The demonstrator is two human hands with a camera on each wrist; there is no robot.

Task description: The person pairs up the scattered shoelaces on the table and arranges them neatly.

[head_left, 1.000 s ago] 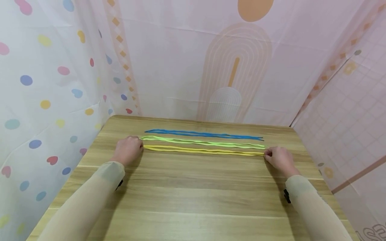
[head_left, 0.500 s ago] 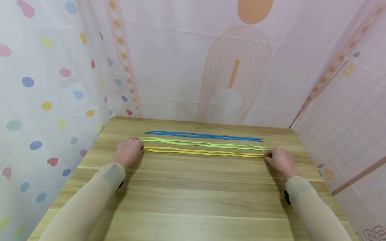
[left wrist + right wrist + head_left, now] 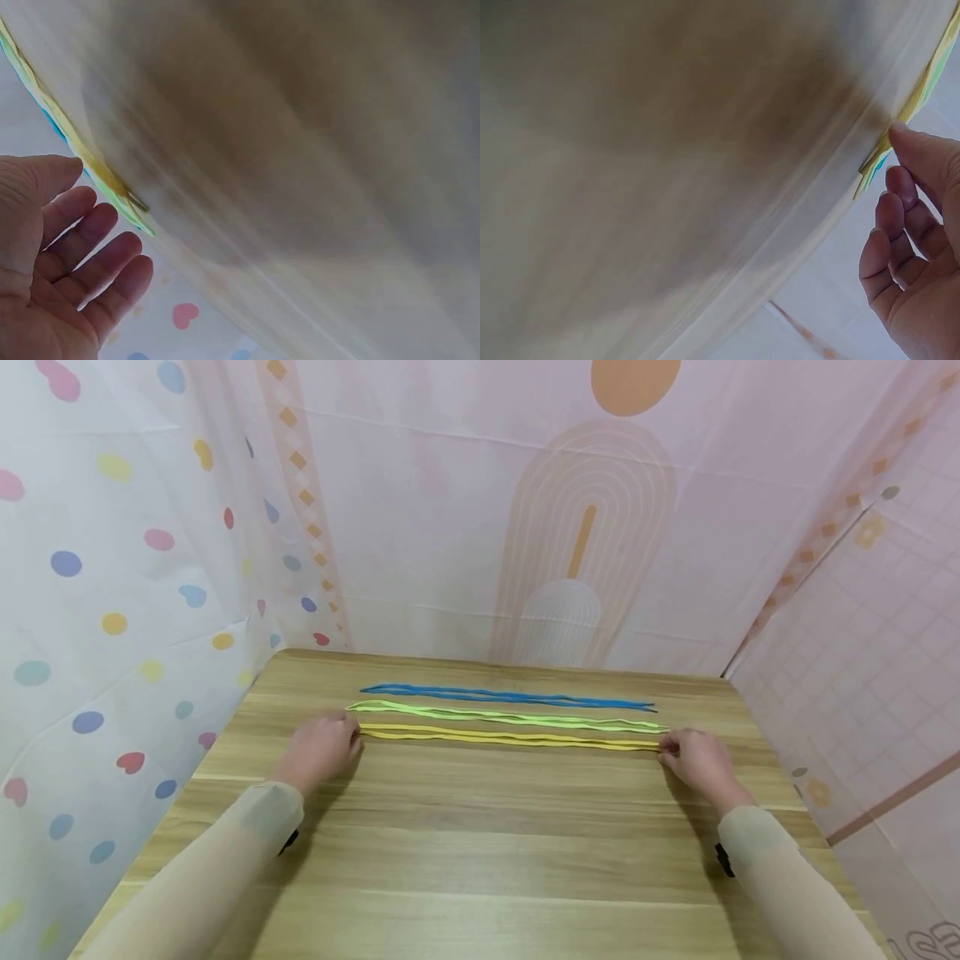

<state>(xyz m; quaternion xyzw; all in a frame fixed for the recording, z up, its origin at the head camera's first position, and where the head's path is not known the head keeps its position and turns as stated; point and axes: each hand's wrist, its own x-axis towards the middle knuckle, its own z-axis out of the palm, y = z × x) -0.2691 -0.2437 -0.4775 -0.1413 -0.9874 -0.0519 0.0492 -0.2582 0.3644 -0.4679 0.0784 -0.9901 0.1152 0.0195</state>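
Note:
Three doubled shoelaces lie stretched side to side on the wooden table: blue (image 3: 517,697) farthest away, lime green (image 3: 517,720) in the middle, yellow (image 3: 540,742) nearest. My left hand (image 3: 318,747) is at the left end of the yellow lace. In the left wrist view its fingers are loosely bent, with thumb and index finger apart beside the yellow lace (image 3: 101,169). My right hand (image 3: 701,764) is at the opposite end. The right wrist view shows the thumb tip touching the yellow lace (image 3: 881,150), index finger apart from the thumb, other fingers relaxed.
The wooden table (image 3: 480,843) stands in a corner hung with printed cloth. A polka-dot curtain (image 3: 157,577) borders its left side, a pink curtain (image 3: 420,552) its back. Each forearm wears a light sleeve with a dark strap near the wrist.
My left hand has drawn slightly nearer to me, uncovering the green lace's left end. The right hand has shifted a little to the right. The laces lie nearly as before.

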